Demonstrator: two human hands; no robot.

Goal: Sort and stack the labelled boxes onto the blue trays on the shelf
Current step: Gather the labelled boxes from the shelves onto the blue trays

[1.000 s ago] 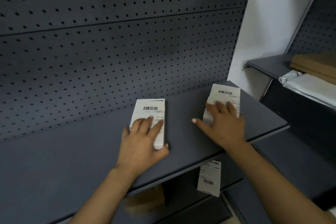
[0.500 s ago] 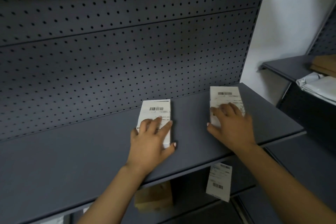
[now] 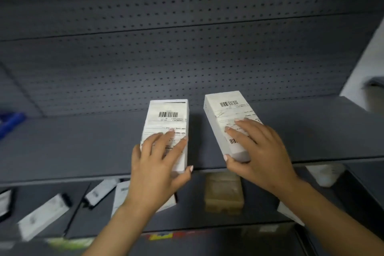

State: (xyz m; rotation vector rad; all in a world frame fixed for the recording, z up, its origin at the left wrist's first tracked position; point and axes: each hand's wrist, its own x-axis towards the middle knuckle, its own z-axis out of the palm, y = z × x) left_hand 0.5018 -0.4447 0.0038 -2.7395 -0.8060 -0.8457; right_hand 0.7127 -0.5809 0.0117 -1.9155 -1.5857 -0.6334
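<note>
Both boxes, left box (image 3: pixel 166 131) and right box (image 3: pixel 228 122), have been drawn closer together on the shelf (image 3: pixel 83 143), each gripped by the left hand (image 3: pixel 158 164) and right hand (image 3: pixel 259 151), ready for carrying to the blue tray (image 3: pixel 10 122).

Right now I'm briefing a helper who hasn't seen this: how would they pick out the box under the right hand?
Find the dark shelf below the pegboard. Two white labelled boxes lie on it; take the right box, gripped by the right hand. Unlike the left box, it is angled with its far end leaning left.

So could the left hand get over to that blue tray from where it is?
Probably yes: the shelf between the left hand and the blue tray is bare, though that hand is gripping a box.
</note>
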